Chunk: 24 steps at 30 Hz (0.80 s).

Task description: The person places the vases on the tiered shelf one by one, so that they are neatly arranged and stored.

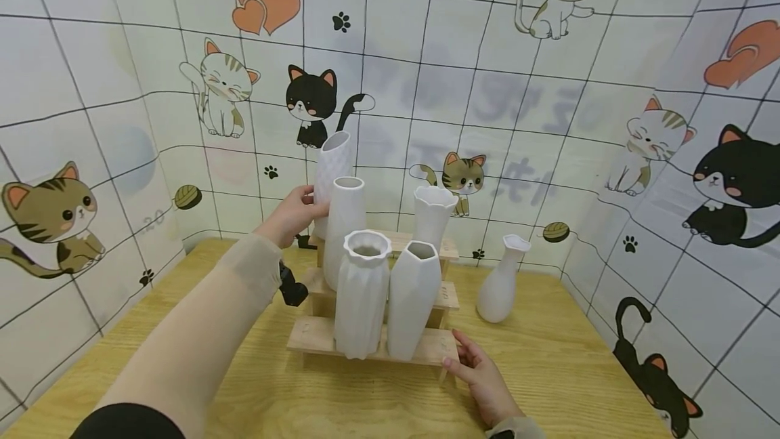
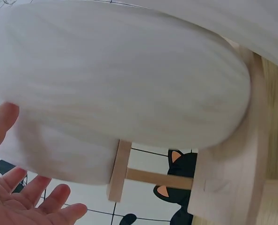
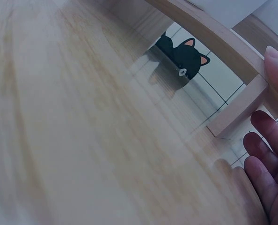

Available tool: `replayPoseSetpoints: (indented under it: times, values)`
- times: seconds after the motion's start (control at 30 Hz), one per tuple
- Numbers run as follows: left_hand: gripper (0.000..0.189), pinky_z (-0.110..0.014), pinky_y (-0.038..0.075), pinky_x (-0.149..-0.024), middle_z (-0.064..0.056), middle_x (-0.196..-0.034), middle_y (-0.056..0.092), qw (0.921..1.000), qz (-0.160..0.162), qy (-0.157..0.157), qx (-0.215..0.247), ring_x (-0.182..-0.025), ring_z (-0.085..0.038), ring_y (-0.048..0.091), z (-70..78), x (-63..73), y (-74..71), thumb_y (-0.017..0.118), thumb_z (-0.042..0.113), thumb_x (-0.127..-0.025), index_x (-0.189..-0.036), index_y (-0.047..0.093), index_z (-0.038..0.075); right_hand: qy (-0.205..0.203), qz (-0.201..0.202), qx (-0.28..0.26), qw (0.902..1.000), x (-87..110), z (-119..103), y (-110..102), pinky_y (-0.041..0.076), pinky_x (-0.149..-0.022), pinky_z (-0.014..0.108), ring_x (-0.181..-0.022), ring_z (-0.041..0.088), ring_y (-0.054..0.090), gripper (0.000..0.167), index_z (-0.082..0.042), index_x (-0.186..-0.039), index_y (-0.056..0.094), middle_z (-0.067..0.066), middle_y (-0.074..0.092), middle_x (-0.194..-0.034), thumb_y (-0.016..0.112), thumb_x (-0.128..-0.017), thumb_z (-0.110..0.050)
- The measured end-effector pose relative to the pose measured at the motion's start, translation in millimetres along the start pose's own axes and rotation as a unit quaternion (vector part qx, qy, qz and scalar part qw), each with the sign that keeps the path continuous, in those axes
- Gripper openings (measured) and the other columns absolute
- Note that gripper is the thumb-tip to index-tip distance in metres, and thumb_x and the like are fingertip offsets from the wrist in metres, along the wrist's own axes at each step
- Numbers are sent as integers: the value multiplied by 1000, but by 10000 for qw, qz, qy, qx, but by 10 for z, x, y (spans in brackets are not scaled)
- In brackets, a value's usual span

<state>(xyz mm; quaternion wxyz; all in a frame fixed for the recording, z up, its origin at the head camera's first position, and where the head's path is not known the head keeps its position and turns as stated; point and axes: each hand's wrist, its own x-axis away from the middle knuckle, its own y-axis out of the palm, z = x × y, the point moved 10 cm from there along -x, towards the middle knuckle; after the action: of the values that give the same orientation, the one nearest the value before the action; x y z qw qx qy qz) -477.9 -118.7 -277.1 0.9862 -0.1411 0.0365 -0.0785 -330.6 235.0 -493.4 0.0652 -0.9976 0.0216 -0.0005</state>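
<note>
In the head view my left hand [image 1: 294,214] is at the tall white vase with a slanted mouth [image 1: 332,164], at the back left of a stepped wooden stand [image 1: 313,334]. Its thumb lies across the vase's front. The left wrist view shows the fingers [image 2: 59,194] loosely spread beside the white vase; firm contact is unclear. My right hand [image 1: 481,374] holds the stand's front right corner, thumb on the plank's edge, fingers by the leg [image 3: 239,105]. A round-mouthed vase [image 1: 347,215], a ruffled vase [image 1: 362,310], an angular vase [image 1: 414,303] and a scalloped vase [image 1: 434,215] stand on the steps.
A narrow-necked white vase [image 1: 496,290] stands on the wooden table [image 1: 548,371], right of the stand. Beside my left wrist is a small black object [image 1: 294,290]. A cat-patterned grid sheet [image 1: 390,73] encloses the back and sides.
</note>
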Motion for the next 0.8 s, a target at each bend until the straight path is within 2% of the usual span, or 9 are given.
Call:
replayPoseSetpoints:
  times: [0.2, 0.47, 0.8]
  values:
    - [89, -56, 21, -111, -16, -155, 23, 10000, -44, -37, 61, -139, -38, 26, -114, 72, -51, 70, 33, -89, -154, 13, 11, 14, 16, -31, 10000, -18, 22, -4, 40, -90, 33, -104, 22, 53, 72, -4, -147, 37, 12, 60, -118, 73, -86, -17]
    - [99, -61, 21, -109, -12, -156, 23, 9999, -42, -100, -99, -141, -38, 21, -365, 202, -124, 75, 45, -82, -155, 15, 15, 4, 5, 6, 10000, -11, 6, -4, 40, -90, 34, -104, 21, 53, 70, -3, -146, 37, 13, 60, -119, 72, -87, -15]
    - [90, -63, 17, -109, -13, -155, 23, 9997, -166, -168, -20, -140, -38, 21, -680, 426, -120, 71, 39, -87, -154, 15, 15, 14, 24, 106, 9999, -20, 27, -6, 40, -89, 32, -103, 21, 52, 71, -3, -147, 37, 12, 60, -119, 73, -87, -19]
